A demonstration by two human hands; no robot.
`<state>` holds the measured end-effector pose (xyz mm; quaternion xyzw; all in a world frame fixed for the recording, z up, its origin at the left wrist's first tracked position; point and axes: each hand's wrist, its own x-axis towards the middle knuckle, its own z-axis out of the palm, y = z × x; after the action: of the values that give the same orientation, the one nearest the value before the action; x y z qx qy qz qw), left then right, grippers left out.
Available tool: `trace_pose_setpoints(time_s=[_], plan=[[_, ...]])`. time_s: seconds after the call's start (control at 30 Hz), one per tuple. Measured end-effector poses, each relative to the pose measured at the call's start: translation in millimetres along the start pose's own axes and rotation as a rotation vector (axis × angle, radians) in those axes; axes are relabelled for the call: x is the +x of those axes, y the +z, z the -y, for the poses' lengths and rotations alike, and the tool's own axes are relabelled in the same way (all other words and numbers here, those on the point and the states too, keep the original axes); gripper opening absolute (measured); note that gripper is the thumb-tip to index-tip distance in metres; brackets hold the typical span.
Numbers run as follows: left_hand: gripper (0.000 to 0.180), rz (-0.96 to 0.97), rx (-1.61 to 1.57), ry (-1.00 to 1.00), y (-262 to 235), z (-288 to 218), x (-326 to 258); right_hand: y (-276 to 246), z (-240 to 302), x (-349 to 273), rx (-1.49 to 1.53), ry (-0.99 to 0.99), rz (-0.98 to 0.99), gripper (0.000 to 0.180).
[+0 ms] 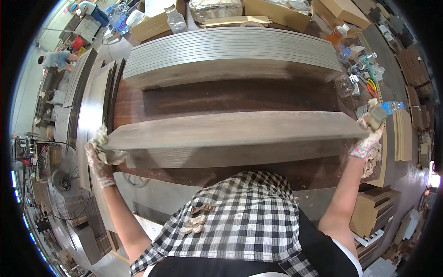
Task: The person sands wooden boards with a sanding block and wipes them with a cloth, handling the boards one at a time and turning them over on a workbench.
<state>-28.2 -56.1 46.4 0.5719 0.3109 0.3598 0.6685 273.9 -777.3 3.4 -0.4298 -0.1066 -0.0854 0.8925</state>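
A long grey-brown wooden board (235, 127) spans the middle of the table, lying on or just above a stack of boards (221, 157) whose front edges show. My left hand (98, 159), in a patterned work glove, is closed on a pale crumpled rag (110, 150) at the board's left end. At the right end, my gloved right hand (367, 141) grips a greyish block that looks like a sanding sponge (377, 115). Whether its fingers also touch the board cannot be told. Another crumpled cloth (372, 161) lies beside the right wrist.
Behind stands a second stack of boards (230, 48) on the brown table (230, 94). Bottles (175, 19) and cardboard boxes (277, 15) line the far edge. More bottles (392, 107) crowd the right. Long panels (94, 115) and a fan (63, 180) stand left; two people are farther off.
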Motion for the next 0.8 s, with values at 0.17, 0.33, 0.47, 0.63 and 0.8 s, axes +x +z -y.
trace_pose_setpoints(time_s=[0.17,0.33,0.47,0.63,0.8], plan=[[0.027,-0.006,0.501,0.203,-29,36,-42,1,-39,-46,0.003,0.131,-0.387,0.049],[0.044,0.016,0.001,0.249,-142,23,-11,27,15,-45,-0.352,0.162,-0.411,0.06],[0.047,-0.079,1.301,0.407,-46,27,-25,97,-10,-39,-1.383,-0.295,0.098,0.048],[0.03,0.805,1.189,0.759,154,40,-117,214,-119,-64,-1.037,0.003,0.397,0.045],[0.039,0.841,0.847,0.733,161,74,-153,269,-158,-72,-1.316,-0.218,0.773,0.047]])
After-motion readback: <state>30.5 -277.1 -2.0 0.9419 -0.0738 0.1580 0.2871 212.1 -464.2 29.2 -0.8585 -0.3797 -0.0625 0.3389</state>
